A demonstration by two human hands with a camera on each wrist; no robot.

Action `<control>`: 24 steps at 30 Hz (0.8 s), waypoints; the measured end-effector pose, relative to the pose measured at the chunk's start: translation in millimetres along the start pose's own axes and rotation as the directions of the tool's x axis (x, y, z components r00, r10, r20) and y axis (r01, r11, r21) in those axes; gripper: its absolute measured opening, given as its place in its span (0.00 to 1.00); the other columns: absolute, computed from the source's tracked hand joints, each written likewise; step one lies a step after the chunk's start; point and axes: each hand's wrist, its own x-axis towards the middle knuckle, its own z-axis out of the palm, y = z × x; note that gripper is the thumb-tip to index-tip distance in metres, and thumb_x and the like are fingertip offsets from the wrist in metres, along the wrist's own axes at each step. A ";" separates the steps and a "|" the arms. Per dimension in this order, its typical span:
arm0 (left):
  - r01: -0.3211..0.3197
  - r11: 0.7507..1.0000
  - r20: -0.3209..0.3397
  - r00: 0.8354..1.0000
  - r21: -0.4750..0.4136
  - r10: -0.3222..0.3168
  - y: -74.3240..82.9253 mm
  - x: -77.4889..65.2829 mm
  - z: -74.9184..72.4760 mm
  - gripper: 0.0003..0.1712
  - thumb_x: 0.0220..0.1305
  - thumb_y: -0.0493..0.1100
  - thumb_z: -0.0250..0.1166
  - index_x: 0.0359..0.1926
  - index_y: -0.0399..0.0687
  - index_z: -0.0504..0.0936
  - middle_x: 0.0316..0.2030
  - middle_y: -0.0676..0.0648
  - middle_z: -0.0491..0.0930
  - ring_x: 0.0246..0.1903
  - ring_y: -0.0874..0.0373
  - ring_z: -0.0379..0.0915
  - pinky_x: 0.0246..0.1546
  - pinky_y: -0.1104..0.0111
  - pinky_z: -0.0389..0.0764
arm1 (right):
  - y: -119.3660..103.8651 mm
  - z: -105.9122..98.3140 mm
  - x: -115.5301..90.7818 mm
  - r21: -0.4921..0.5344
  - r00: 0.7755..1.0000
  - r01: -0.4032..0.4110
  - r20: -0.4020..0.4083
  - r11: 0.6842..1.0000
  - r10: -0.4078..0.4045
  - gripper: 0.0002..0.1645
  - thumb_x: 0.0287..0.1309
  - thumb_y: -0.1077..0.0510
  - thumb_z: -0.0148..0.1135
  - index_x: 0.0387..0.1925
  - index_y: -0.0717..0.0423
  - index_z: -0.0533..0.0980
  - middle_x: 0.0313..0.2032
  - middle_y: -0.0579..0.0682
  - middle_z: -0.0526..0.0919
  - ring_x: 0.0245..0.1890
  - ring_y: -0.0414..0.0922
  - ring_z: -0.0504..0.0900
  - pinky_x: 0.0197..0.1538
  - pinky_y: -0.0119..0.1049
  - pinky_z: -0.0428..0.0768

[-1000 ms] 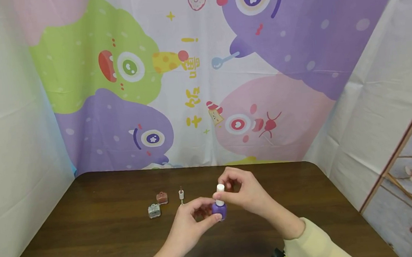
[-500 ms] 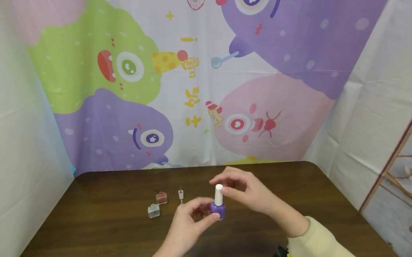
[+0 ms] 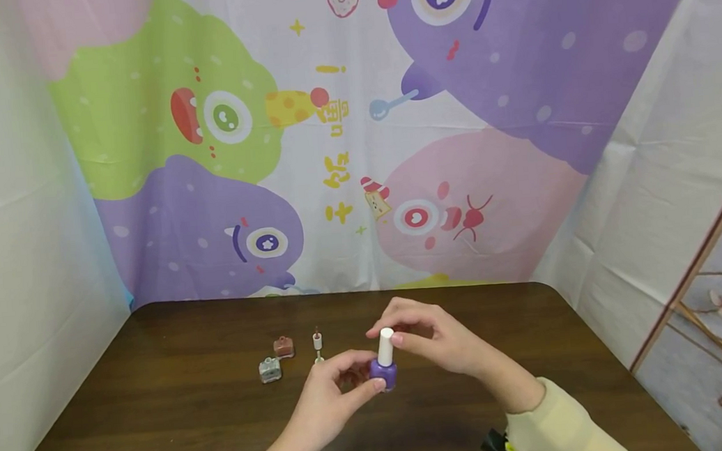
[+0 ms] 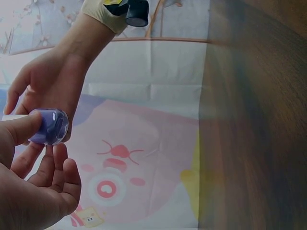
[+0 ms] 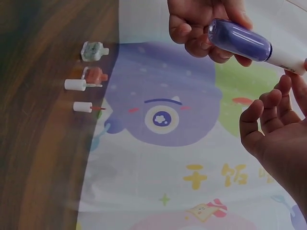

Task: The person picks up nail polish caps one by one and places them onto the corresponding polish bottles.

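Observation:
A purple nail polish bottle (image 3: 383, 373) with a long white cap (image 3: 385, 347) is held up over the table, its cap upward and slightly tilted. My left hand (image 3: 332, 395) grips the glass body between thumb and fingers; the left wrist view shows the thumb (image 4: 26, 127) lying across the bottle. At the cap is my right hand (image 3: 434, 332), its thumb on one side and forefinger around the other. In the right wrist view the purple bottle (image 5: 242, 40) lies sideways, with the right fingertips on the cap near the frame's edge.
On the dark wooden table (image 3: 179, 406) stand two uncapped polish bottles, one silvery (image 3: 270, 370) and one reddish-brown (image 3: 283, 347). Beside them are two white brush caps, one with a reddish brush (image 5: 83, 107), the other (image 5: 75, 85) paler. A cartoon curtain (image 3: 338, 255) hangs behind.
The right hand's fingers have shifted around the cap, from a closer pinch to the forefinger reaching past it. More of the cap shows now. The left hand keeps its grip.

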 end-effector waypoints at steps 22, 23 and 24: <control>0.025 1.000 -0.012 1.000 0.009 -0.025 2.9 2.8 -0.5 0.14 0.55 0.45 0.70 0.43 0.48 0.83 0.31 0.50 0.83 0.32 0.64 0.74 0.33 0.72 0.77 | 0.5 3.9 1.1 -0.024 0.998 0.013 -0.068 1.000 -0.014 0.11 0.62 0.66 0.56 0.42 0.53 0.80 0.37 0.47 0.79 0.37 0.42 0.75 0.36 0.34 0.74; 0.029 1.000 -0.013 0.999 0.007 -0.029 3.1 2.9 -0.4 0.14 0.55 0.45 0.70 0.43 0.48 0.83 0.31 0.50 0.83 0.32 0.64 0.74 0.33 0.72 0.77 | 0.3 4.1 1.3 -0.029 0.997 0.013 -0.072 0.999 -0.015 0.11 0.62 0.66 0.56 0.42 0.52 0.80 0.37 0.47 0.79 0.37 0.41 0.75 0.36 0.33 0.74; 0.031 0.999 -0.015 0.999 0.008 -0.031 3.3 2.9 -0.3 0.15 0.55 0.45 0.70 0.43 0.48 0.83 0.31 0.51 0.83 0.32 0.64 0.74 0.33 0.72 0.76 | 0.2 4.3 1.5 -0.035 0.997 0.015 -0.077 0.999 -0.018 0.11 0.62 0.66 0.56 0.42 0.52 0.80 0.37 0.47 0.80 0.36 0.41 0.75 0.35 0.33 0.74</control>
